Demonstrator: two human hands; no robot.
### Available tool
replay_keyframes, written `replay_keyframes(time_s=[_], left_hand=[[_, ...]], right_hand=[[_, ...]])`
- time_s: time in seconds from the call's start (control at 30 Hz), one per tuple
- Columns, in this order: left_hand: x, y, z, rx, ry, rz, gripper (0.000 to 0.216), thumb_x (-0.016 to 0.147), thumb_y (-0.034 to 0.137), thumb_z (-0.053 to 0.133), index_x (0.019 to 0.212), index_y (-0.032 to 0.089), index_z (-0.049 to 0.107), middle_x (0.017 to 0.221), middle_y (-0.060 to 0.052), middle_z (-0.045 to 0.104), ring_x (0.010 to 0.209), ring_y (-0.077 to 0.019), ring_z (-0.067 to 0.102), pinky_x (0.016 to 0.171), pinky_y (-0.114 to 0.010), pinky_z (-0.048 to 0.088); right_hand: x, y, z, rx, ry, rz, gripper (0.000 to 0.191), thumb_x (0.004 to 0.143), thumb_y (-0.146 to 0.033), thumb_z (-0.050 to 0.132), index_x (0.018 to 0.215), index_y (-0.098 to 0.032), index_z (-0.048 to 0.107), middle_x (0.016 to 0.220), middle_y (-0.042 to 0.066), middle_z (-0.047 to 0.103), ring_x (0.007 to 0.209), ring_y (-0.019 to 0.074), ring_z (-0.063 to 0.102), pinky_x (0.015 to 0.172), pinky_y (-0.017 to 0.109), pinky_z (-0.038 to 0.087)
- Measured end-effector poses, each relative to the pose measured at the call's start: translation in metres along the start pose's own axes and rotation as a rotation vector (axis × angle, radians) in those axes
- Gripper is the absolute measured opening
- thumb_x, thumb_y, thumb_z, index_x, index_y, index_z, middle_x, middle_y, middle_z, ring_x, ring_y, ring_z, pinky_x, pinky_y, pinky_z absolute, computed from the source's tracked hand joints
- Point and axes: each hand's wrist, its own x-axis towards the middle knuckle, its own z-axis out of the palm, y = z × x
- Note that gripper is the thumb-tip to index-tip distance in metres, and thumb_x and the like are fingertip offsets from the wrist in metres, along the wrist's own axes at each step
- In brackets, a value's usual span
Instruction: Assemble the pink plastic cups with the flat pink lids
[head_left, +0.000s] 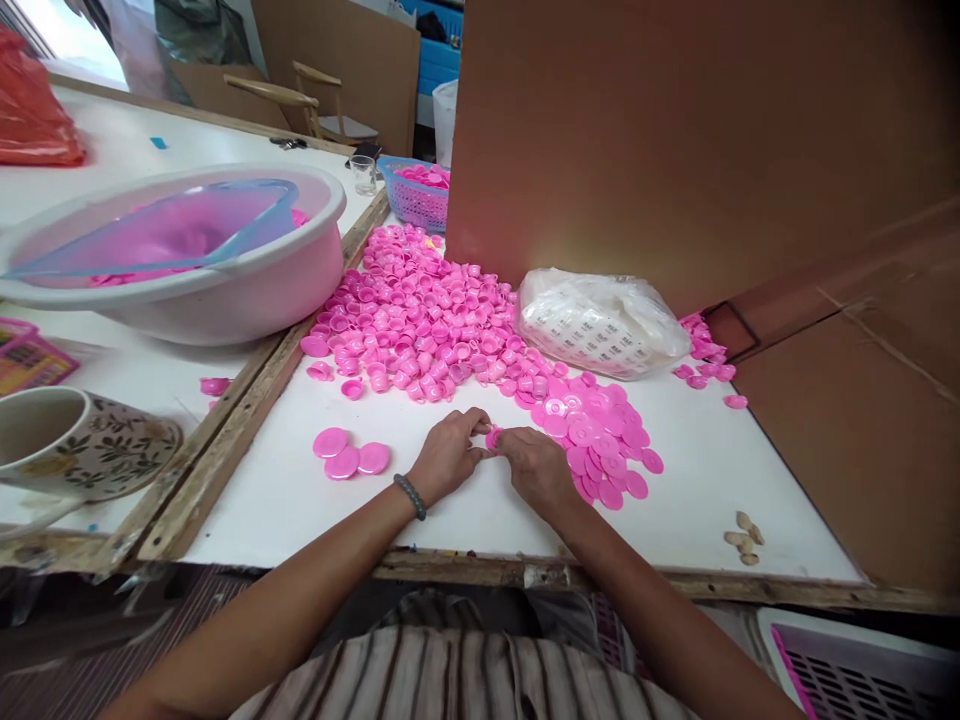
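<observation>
Both hands meet over the white tabletop, fingers closed around a small pink plastic piece [493, 438]; the fingers cover most of it, so I cannot tell whether it is a toy cup or a saucer. My left hand [448, 455] pinches it from the left, with a beaded bracelet at the wrist. From the right, my right hand [538, 468] grips the same piece. Just right of that hand lies a pile of flat pink toy saucers [600, 435]. A heap of pink toy cups [427, 320] spreads beyond both hands. Three pink round pieces [343, 462] lie together left of my left hand.
A clear plastic bag of white contents [604, 320] sits behind the saucers, against a tall cardboard sheet [675, 140]. To the left stand a large white basin [247, 300] and a floral mug [97, 445]. Peanuts [744, 538] lie front right. A blue basket [409, 205] stands behind.
</observation>
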Motion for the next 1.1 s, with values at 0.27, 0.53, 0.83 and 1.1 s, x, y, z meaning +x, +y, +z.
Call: replay_keyframes(time_s=[0.27, 0.53, 0.83, 1.1], left_hand=[[-0.01, 0.009, -0.02, -0.085, -0.013, -0.051, 0.017, 0.073, 0.026, 0.062, 0.088, 0.02, 0.058, 0.074, 0.0, 0.065, 0.068, -0.0138, 0.058, 0.062, -0.023, 0.042], [-0.001, 0.008, -0.023, -0.426, -0.043, -0.488, 0.029, 0.06, 0.031, 0.074, 0.072, 0.015, 0.052, 0.046, 0.004, 0.055, 0.042, -0.0106, 0.053, 0.043, -0.021, 0.042], [0.008, 0.01, -0.025, -0.542, -0.105, -0.675, 0.038, 0.054, 0.026, 0.08, 0.065, 0.014, 0.046, 0.042, 0.001, 0.057, 0.041, -0.0137, 0.059, 0.043, -0.023, 0.049], [0.008, 0.002, -0.028, -0.6, -0.171, -0.588, 0.038, 0.052, 0.025, 0.08, 0.07, 0.014, 0.048, 0.046, 0.001, 0.06, 0.042, -0.0114, 0.058, 0.043, -0.019, 0.048]], right_hand=[[0.01, -0.008, 0.0, 0.88, -0.072, 0.513, 0.03, 0.083, -0.04, 0.049, 0.102, -0.017, 0.056, 0.066, 0.0, 0.062, 0.058, 0.0134, 0.057, 0.054, 0.026, 0.046], [0.0, -0.004, 0.005, 0.507, -0.007, 0.047, 0.035, 0.079, -0.031, 0.061, 0.113, -0.023, 0.059, 0.104, 0.007, 0.059, 0.091, 0.0182, 0.053, 0.075, 0.032, 0.045], [0.014, -0.002, 0.002, 0.4, -0.092, 0.053, 0.015, 0.074, -0.027, 0.067, 0.089, -0.024, 0.07, 0.077, 0.003, 0.061, 0.079, 0.0175, 0.049, 0.068, 0.03, 0.043], [0.005, -0.007, 0.006, 0.506, -0.018, 0.062, 0.031, 0.076, -0.029, 0.065, 0.106, -0.022, 0.062, 0.092, 0.005, 0.061, 0.087, 0.0187, 0.053, 0.075, 0.032, 0.044]])
